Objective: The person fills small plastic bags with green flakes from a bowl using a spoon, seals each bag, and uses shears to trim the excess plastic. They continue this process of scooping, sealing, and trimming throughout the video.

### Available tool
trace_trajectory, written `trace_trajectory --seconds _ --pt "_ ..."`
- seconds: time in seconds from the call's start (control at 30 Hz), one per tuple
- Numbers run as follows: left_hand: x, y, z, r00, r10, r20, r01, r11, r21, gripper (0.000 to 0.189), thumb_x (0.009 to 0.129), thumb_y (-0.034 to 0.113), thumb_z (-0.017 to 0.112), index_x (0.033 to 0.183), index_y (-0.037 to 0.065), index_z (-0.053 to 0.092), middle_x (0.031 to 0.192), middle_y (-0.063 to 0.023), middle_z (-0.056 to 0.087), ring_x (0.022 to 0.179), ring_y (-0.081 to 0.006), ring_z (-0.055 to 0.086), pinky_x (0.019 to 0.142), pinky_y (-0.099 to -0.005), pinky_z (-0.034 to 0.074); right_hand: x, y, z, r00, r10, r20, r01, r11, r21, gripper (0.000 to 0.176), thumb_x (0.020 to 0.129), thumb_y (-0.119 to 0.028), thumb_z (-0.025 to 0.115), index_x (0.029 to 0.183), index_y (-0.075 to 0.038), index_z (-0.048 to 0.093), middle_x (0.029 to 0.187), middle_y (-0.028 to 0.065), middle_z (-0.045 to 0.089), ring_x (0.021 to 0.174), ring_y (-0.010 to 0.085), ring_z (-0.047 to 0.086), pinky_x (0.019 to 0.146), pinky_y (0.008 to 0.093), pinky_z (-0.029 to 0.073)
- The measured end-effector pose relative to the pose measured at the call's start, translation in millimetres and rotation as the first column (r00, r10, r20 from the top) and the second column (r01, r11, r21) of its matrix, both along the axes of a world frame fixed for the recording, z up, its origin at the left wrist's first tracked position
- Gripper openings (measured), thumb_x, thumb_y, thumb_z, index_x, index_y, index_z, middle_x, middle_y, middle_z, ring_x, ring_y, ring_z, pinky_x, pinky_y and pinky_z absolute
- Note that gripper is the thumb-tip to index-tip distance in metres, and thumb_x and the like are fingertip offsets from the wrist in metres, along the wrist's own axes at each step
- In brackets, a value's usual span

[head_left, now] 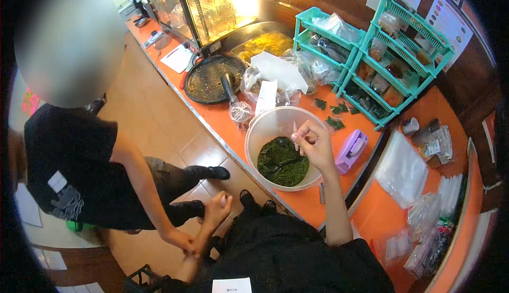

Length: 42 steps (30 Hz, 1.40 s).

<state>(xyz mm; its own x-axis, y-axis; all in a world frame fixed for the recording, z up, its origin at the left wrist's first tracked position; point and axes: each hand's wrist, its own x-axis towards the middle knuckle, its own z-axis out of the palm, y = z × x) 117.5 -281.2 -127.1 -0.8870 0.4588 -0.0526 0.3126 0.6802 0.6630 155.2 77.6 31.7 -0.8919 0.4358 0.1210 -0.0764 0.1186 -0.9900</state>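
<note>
A white bowl [255,134] holding dark green leafy matter [282,161] stands on the orange counter [302,200]. My right hand [316,145] hovers over the bowl's right side and pinches a thin pale stick-like utensil [295,133] that points up. My left hand [216,210] is low on the left, off the counter, with its fingers curled; I cannot make out anything in it. A co-worker's hand [181,240] touches my left forearm just below that hand.
The co-worker in black [74,171] stands on the tiled floor at left. On the counter are a purple dispenser [351,151], teal racks of packets [408,54], a black round pan [212,78], clear bags [402,170] and a glass warmer [212,4].
</note>
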Motion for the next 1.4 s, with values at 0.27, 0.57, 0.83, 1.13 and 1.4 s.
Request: trace_trajectory --seconds 0.27,0.57,0.83,1.13,1.4 --pt "-27.3 86.3 111.8 0.995 -0.025 0.095 -0.041 0.772 0.635 0.017 0.103 0.013 0.059 0.099 -0.001 0.068 0.078 0.0027 0.062 0.068 -0.0017 0.048 0.06 -0.0197 0.036 1.3 -15.7 -4.5 0.997 0.074 0.033 -0.075 0.997 0.024 0.017 0.093 -0.003 0.071 0.083 -0.003 0.057 0.072 -0.0006 0.057 0.063 0.0062 0.059 0.054 0.0246 0.048" --pt "-34.2 98.4 194.5 0.917 -0.398 -0.015 0.388 0.887 0.25 0.022 0.099 0.025 0.066 0.11 0.006 0.069 0.067 -0.0057 0.051 0.059 -0.0083 0.045 0.055 -0.0282 0.04 0.4 -45.2 -2.8 0.997 0.078 -0.03 -0.071 0.981 0.181 0.016 0.086 -0.004 0.074 0.085 -0.001 0.058 0.077 0.0073 0.06 0.069 0.0147 0.062 0.061 0.0298 0.053" --pt "-27.8 -74.8 199.0 0.999 0.024 0.03 -0.032 0.957 0.289 0.019 0.101 0.015 0.06 0.102 -0.002 0.069 0.077 -0.0026 0.067 0.07 -0.0071 0.057 0.065 -0.0224 0.045 -8.4 -42.0 -1.5 0.994 0.105 0.011 -0.105 0.988 0.115 0.015 0.09 -0.004 0.071 0.086 -0.001 0.057 0.076 0.0034 0.058 0.065 0.0105 0.06 0.054 0.0272 0.053" --pt "25.7 -121.6 -26.4 0.95 0.217 -0.224 -0.255 0.954 -0.156 0.015 0.094 0.015 0.061 0.091 0.001 0.066 0.085 -0.0226 0.069 0.081 -0.0391 0.069 0.071 -0.0435 0.054 -6.6 -40.5 -1.7 0.995 0.077 -0.058 -0.069 0.989 0.13 0.016 0.095 -0.001 0.068 0.086 -0.003 0.055 0.073 -0.0001 0.055 0.056 0.0062 0.056 0.048 0.0224 0.048" --pt "-14.3 79.8 97.7 0.987 0.16 -0.014 -0.112 0.748 0.654 0.011 0.096 0.008 0.067 0.103 -0.001 0.068 0.079 -0.0053 0.067 0.076 -0.0072 0.058 0.069 -0.026 0.05 0.5 -44.9 8.8 0.993 0.108 0.045 -0.112 0.987 0.114 0.015 0.09 -0.001 0.069 0.088 -0.001 0.055 0.079 0.0063 0.059 0.063 0.013 0.062 0.051 0.0289 0.05"
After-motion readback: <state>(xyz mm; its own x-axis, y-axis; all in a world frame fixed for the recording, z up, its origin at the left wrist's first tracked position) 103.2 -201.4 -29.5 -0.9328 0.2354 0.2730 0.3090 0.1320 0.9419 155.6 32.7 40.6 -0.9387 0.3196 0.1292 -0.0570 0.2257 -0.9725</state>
